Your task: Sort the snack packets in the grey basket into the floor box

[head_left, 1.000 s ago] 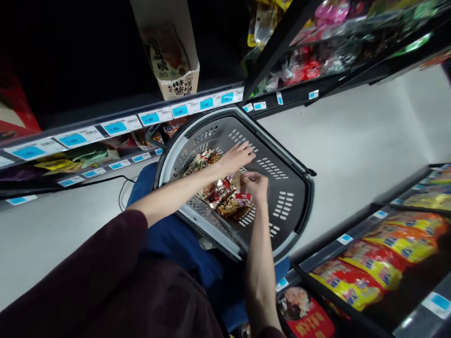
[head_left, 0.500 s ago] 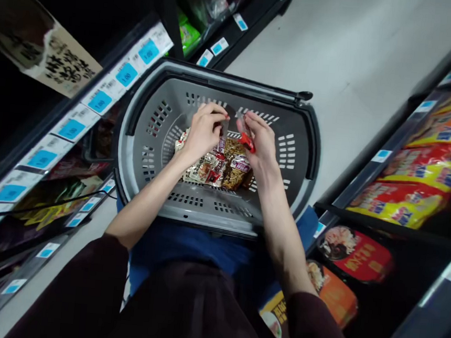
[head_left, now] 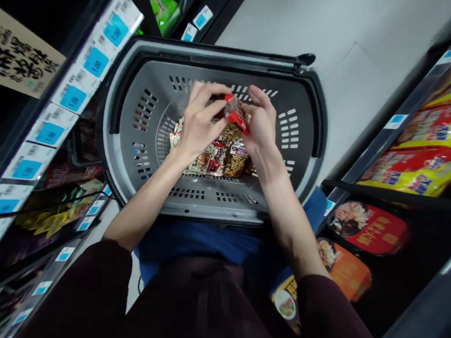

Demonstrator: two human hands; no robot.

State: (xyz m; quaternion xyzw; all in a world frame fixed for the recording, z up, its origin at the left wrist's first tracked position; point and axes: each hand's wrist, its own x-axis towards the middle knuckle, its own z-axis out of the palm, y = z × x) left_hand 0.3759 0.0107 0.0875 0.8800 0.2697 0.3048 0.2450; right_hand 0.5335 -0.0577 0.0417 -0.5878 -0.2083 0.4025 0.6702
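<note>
A grey shopping basket (head_left: 146,83) sits on the floor in front of me, with several small snack packets (head_left: 226,156) heaped in its middle. Both hands are raised above that heap. My left hand (head_left: 199,119) and my right hand (head_left: 260,122) pinch opposite sides of one small red-and-clear snack packet (head_left: 233,113), fingers closed on it. My dark maroon sleeves and blue trousers fill the lower part of the view.
Dark shelves with blue price tags (head_left: 96,63) run along the left. On the right stand shelves of yellow-and-red bags (head_left: 427,165) and red packs (head_left: 366,228). Pale floor (head_left: 340,26) stretches beyond the basket.
My hands have risen from the heap and come together on one small red packet. The view swung until the basket sits centred below me.
</note>
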